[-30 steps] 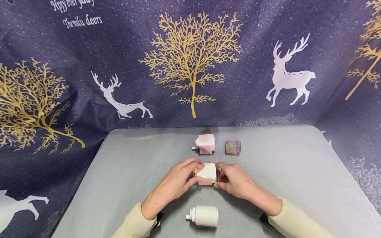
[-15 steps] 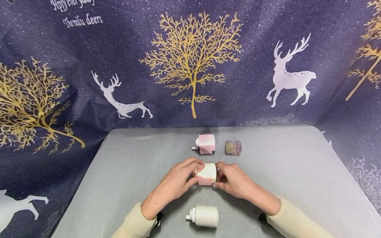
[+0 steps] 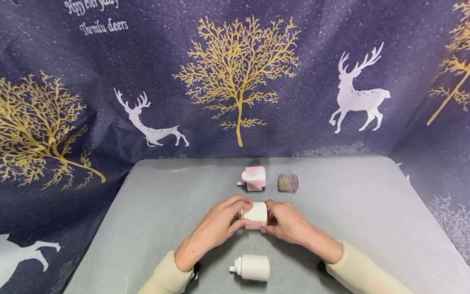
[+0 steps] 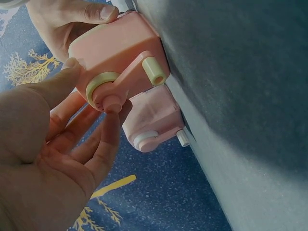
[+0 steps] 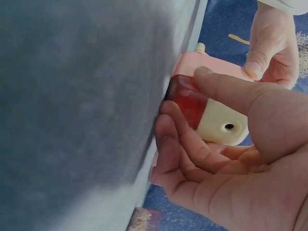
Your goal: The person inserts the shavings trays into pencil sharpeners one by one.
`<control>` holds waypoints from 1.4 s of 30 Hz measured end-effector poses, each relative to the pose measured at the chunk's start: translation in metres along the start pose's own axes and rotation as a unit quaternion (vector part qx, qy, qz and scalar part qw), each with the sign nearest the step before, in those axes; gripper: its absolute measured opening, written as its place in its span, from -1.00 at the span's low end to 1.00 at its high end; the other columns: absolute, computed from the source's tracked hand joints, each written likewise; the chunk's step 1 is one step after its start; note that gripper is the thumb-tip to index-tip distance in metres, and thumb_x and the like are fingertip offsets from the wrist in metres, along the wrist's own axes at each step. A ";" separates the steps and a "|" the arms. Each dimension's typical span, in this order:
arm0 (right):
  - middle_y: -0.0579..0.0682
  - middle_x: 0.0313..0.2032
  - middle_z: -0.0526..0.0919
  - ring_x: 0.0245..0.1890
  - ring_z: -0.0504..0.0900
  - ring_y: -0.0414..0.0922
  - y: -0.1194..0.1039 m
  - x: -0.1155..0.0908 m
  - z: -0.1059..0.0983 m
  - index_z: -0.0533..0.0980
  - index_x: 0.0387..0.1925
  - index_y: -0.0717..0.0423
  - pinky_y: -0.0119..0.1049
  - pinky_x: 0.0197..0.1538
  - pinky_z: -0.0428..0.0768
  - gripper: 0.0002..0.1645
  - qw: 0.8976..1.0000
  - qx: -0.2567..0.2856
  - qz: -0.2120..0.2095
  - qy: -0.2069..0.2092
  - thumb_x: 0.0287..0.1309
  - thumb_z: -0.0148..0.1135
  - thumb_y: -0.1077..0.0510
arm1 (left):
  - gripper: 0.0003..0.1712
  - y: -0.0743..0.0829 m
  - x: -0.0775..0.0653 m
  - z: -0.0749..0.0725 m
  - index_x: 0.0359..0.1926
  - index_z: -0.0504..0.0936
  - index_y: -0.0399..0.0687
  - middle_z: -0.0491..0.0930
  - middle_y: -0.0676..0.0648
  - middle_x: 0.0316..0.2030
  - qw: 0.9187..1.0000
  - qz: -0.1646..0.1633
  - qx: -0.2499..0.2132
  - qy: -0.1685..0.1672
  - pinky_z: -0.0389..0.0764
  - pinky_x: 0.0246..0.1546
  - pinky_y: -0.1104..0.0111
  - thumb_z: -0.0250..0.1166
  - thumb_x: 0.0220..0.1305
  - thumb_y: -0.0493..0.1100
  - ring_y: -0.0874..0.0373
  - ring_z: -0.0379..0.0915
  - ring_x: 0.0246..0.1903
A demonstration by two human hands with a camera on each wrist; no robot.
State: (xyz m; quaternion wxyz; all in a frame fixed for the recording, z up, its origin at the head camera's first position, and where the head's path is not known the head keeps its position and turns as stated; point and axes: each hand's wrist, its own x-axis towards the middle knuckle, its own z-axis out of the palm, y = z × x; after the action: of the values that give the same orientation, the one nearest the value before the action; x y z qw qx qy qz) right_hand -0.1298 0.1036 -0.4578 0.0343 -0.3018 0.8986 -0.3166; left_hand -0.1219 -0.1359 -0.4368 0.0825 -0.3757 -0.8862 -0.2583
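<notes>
Both hands hold a pink and cream crank pencil sharpener (image 3: 256, 212) just above or on the table. My left hand (image 3: 222, 220) grips its crank end, thumb and fingers on the body; the crank arm (image 4: 127, 74) with its cream knob shows in the left wrist view. At the opposite end is my right hand (image 3: 290, 222), fingers curled about the translucent red shavings drawer (image 5: 190, 108). The right thumb lies at the drawer's border with the pink body. The drawer sits in the body beside the cream face with its pencil hole; how far in is hard to tell.
Behind stands a second, paler pink sharpener (image 3: 256, 178). A loose translucent drawer (image 3: 287, 183) with shavings in it lies to its right. Nearer the person is a white crank sharpener (image 3: 254, 267). A dark printed cloth (image 3: 235, 81) hangs behind the grey table (image 3: 165, 196).
My right hand has moved slightly left, pushing the drawer toward the sharpener's body, so less of the dark drawer shows in the head view. The left hand keeps its hold.
</notes>
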 end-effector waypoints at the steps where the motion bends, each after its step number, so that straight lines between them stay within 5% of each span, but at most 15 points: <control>1: -0.19 -0.49 0.63 -0.49 0.56 -0.29 0.000 0.001 0.000 0.46 -0.23 0.03 -0.41 -0.40 0.58 -0.52 1.000 0.000 0.000 -0.003 -0.16 0.56 0.09 | -0.59 0.000 0.000 0.000 0.08 0.59 0.02 0.45 0.18 0.13 1.000 -0.001 -0.001 0.000 0.54 -0.04 0.36 0.34 0.25 0.01 0.37 0.40 0.02; 23: -0.17 -0.52 0.54 -0.56 0.46 -0.31 -0.002 0.006 -0.006 0.39 -0.28 0.04 -0.44 -0.55 0.51 -0.49 0.998 -0.018 0.013 -0.051 -0.18 0.57 0.08 | -0.58 0.000 -0.001 0.002 0.09 0.59 0.02 0.46 0.17 0.13 1.000 0.000 -0.008 0.000 0.54 -0.03 0.36 0.34 0.24 0.02 0.35 0.41 0.04; 35: -0.12 -0.45 0.66 -0.47 0.58 -0.29 0.002 0.009 -0.017 0.44 -0.23 0.01 -0.45 -0.39 0.59 -0.52 0.996 0.027 0.008 -0.085 -0.19 0.53 0.19 | -0.57 0.000 0.000 -0.001 0.09 0.59 0.03 0.47 0.19 0.13 1.000 -0.007 0.003 -0.010 0.52 0.03 0.36 0.36 0.23 0.02 0.35 0.40 0.05; 42: -0.11 -0.40 0.69 -0.36 0.63 -0.20 0.008 0.011 -0.032 0.49 0.05 0.20 -0.31 -0.21 0.63 -0.33 0.998 0.004 0.009 -0.062 -0.17 0.51 0.16 | -0.57 -0.002 0.001 0.000 0.09 0.59 0.02 0.47 0.19 0.13 1.000 -0.001 0.009 -0.008 0.52 0.04 0.34 0.35 0.24 0.04 0.34 0.41 0.06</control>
State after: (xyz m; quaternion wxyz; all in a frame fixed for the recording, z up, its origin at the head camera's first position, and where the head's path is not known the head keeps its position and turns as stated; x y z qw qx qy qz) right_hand -0.1512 0.1200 -0.4360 0.0945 -0.3123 0.8962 -0.3005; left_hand -0.1239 -0.1361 -0.4369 0.0784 -0.3758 -0.8896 -0.2476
